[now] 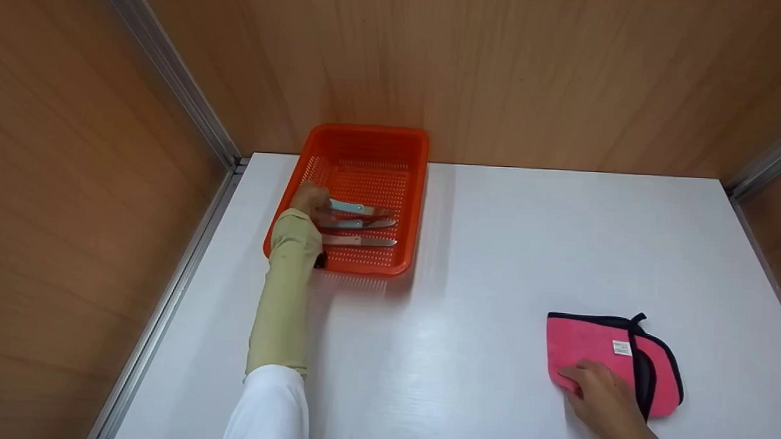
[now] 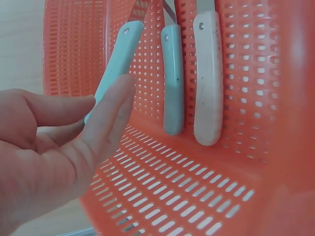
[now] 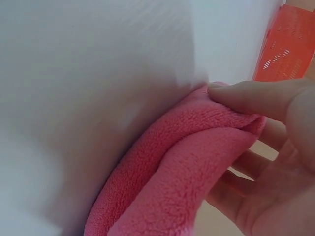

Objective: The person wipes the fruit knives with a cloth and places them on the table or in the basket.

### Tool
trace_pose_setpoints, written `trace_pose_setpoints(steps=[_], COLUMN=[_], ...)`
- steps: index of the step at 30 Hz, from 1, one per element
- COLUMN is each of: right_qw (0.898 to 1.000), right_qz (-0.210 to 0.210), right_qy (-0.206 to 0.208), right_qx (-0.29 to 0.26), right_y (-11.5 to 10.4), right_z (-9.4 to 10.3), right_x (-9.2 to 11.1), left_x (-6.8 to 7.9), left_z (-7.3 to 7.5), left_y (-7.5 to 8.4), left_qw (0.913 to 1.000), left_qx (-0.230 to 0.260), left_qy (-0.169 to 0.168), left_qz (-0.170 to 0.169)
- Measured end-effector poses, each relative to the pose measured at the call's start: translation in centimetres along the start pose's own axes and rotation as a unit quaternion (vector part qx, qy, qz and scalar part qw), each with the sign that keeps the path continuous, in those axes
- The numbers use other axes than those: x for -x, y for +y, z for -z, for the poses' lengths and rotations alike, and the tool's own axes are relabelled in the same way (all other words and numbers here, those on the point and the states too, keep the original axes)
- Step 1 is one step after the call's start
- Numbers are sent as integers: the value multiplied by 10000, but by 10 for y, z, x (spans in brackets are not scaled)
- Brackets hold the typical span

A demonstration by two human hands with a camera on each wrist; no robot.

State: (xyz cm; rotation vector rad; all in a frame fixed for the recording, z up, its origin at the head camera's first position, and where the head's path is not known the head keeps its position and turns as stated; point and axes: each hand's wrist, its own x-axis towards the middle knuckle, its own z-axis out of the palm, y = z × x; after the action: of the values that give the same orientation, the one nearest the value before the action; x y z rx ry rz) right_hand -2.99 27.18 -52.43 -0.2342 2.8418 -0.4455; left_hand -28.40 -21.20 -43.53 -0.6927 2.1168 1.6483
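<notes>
In the head view my left hand (image 1: 310, 200) reaches over the left wall of an orange plastic basket (image 1: 419, 201). Thumb and fingers pinch the handle end of a light-blue-handled knife (image 2: 116, 61), which slants away from the others in the left wrist view. Beside it lie a second light-blue-handled knife (image 2: 172, 81) and a pale-handled knife (image 2: 208, 81), blades pointing right in the head view. At the right front, my right hand (image 1: 605, 399) pinches the near left edge of a folded pink cloth (image 1: 584, 340) with black trim and a white label.
The white table (image 1: 493, 262) bears both basket and cloth. A wooden back panel (image 1: 564, 82) rises behind the basket, with a side panel (image 1: 73, 202) at the left. Metal rails (image 1: 166, 309) run along the table's sides.
</notes>
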Motion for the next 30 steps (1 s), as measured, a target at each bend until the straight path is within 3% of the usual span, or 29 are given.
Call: trace_pose_setpoints(steps=[4, 11, 15, 18, 21, 22, 23, 25, 28, 29, 30], right_qw=[10000, 9999, 9999, 9999, 10000, 10000, 9999, 9998, 9997, 9997, 9997], right_qz=[-24, -4, 41, 60, 60, 45, 24, -8, -59, -56, -50], right_qy=[-85, -67, -10, 7, -43, -79, -120, -184, -216, -205, -190], right_qx=[-36, -81, -102, -109, -64, -41, -8, 47, 115, 125, 131], right_y=[0, -2, -2, -2, -1, -1, -1, 0, 0, 0, 0], right_z=[-1, -1, -1, -2, -1, -1, -1, -1, -1, -1, -1], right_x=[3, 3, 2, 0, -3, -4, -6, -9, -12, -14, -15], left_x=[1, -6, -7, -4, 1, 3, -10, -9, -10, -11, 3], left_z=[-1, 4, 5, 5, 4, 2, 4, 1, -4, -6, -12], left_y=[-5, -12, -15, -13, -9, -9, -14, -10, -6, -3, 5], left_qw=[9999, 9957, 9961, 9947, 9968, 9987, 9998, 9994, 9954, 9911, 9891], left_qx=[44, -901, -844, -985, -768, -458, -151, -130, -448, -776, -1101], left_qy=[-106, -215, 57, 201, 195, 175, 32, -114, -354, -382, -239], left_qz=[97, -27, 239, 227, 102, 96, -149, -311, -774, -1007, -950])
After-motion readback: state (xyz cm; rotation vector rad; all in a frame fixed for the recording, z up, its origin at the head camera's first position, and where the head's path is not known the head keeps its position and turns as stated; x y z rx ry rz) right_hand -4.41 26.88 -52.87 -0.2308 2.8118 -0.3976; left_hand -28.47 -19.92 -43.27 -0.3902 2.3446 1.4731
